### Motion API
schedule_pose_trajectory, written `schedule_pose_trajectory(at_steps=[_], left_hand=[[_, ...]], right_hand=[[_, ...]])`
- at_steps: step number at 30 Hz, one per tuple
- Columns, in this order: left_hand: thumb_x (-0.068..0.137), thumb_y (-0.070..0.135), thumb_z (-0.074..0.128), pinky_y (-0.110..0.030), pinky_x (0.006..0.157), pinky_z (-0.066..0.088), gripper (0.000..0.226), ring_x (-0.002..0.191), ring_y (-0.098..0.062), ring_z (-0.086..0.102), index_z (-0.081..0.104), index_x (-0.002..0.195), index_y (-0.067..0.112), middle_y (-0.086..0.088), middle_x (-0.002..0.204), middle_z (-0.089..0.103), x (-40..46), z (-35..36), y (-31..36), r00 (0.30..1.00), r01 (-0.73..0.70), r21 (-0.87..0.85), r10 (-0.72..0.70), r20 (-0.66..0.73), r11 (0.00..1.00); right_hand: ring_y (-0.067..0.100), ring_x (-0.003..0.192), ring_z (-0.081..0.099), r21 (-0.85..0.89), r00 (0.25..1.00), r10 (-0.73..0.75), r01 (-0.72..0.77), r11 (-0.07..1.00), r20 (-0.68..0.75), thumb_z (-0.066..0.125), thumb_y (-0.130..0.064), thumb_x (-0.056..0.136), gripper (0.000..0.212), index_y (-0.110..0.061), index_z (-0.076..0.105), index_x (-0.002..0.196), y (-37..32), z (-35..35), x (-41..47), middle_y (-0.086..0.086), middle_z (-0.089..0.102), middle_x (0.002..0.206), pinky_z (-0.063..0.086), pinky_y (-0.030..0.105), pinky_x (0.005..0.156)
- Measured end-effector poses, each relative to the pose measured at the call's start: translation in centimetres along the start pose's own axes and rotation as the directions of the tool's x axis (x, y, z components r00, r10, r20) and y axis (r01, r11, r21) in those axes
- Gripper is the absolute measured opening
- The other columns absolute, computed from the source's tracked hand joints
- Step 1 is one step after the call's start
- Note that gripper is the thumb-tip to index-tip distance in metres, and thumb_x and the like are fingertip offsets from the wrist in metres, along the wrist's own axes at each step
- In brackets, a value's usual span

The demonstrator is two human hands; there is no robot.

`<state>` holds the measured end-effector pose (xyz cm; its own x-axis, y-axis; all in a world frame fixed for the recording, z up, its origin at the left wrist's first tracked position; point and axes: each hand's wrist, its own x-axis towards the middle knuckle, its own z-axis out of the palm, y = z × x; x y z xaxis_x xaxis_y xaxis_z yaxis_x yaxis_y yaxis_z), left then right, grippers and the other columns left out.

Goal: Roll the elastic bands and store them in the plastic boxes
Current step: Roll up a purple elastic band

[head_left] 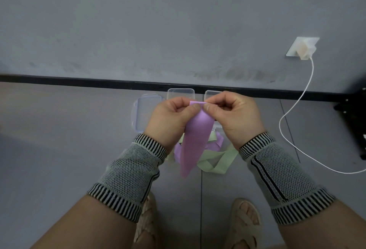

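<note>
Both hands pinch the purple band (pixel 195 138) at frame centre: left hand (pixel 173 118) and right hand (pixel 232 114) nip its top edge. Judged thin, limp, light; best gripped at that end.

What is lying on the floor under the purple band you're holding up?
Under the held purple band lie another purple band and a green band, loosely tangled. The hanging band and both hands cover the pile's middle, so the count is uncertain.

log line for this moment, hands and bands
left hand pinches purple band top | right hand pinches same edge, first fold | green band on floor | plastic boxes open behind
</note>
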<state>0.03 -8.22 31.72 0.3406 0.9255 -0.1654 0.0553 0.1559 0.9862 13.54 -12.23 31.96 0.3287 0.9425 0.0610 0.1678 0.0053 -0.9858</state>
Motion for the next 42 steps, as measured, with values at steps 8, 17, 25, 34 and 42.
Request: schedule_pose_trajectory(at_steps=[8, 17, 25, 34, 42], left_hand=[[0.087, 0.009, 0.060, -0.025, 0.058, 0.044, 0.019, 0.060, -0.012, 0.056, 0.070, 0.072, 0.015, -0.001, 0.065, 0.065, 0.0, 0.1, 0.1, 0.997, 0.083, -0.001, -0.083, 0.002, 0.997], [0.086, 0.003, 0.053, -0.029, 0.064, 0.040, 0.020, 0.066, -0.023, 0.051, 0.067, 0.072, 0.006, -0.015, 0.073, 0.057, 0.2, 0.2, 0.5, 0.971, 0.237, -0.157, -0.228, 0.074, 0.959], [0.074, 0.018, 0.066, -0.041, 0.074, 0.041, 0.021, 0.081, -0.030, 0.050, 0.068, 0.084, -0.001, -0.024, 0.091, 0.055, 0.2, -0.1, 0.3, 0.963, 0.269, -0.215, -0.256, 0.086, 0.939], [0.091, 0.011, 0.054, -0.033, 0.065, 0.042, 0.022, 0.067, -0.023, 0.052, 0.065, 0.072, 0.007, -0.016, 0.073, 0.059, 0.2, 0.0, 0.1, 0.989, 0.142, -0.146, -0.136, 0.054, 0.979], [0.088, 0.016, 0.062, -0.036, 0.067, 0.049, 0.024, 0.066, -0.017, 0.058, 0.069, 0.064, 0.019, -0.003, 0.067, 0.066, 0.2, 0.4, 0.0, 0.998, -0.029, 0.087, 0.034, -0.056, 0.996]], right_hand=[[0.006, 0.068, 0.061, 0.019, 0.997, -0.036, 0.035, 0.999, 0.064, 0.065, 0.004, 0.080, 0.026, -0.021, 0.068, 0.074, -0.1, -0.3, -0.3, -0.005, 0.066, 0.070, 0.052, 0.019, 0.067], [0.012, 0.074, 0.063, -0.144, 0.974, -0.191, 0.208, 0.967, 0.122, 0.062, -0.001, 0.082, 0.028, -0.027, 0.068, 0.076, 0.1, -0.6, -0.5, -0.001, 0.067, 0.079, 0.052, 0.024, 0.070], [0.004, 0.069, 0.055, -0.333, 0.937, -0.313, 0.349, 0.876, 0.158, 0.059, -0.010, 0.081, 0.016, -0.020, 0.072, 0.081, 0.6, -0.8, -0.2, -0.014, 0.057, 0.075, 0.040, 0.009, 0.063], [0.020, 0.076, 0.065, 0.169, 0.993, 0.017, -0.036, 0.985, 0.117, 0.062, -0.004, 0.079, 0.019, -0.020, 0.074, 0.079, 0.5, -1.1, 0.1, 0.004, 0.069, 0.078, 0.055, 0.034, 0.075], [0.029, 0.075, 0.066, 0.057, 0.995, 0.042, -0.047, 0.997, 0.092, 0.070, -0.021, 0.083, 0.009, -0.018, 0.074, 0.076, 0.7, -1.2, 0.1, 0.013, 0.071, 0.078, 0.058, 0.050, 0.075]])
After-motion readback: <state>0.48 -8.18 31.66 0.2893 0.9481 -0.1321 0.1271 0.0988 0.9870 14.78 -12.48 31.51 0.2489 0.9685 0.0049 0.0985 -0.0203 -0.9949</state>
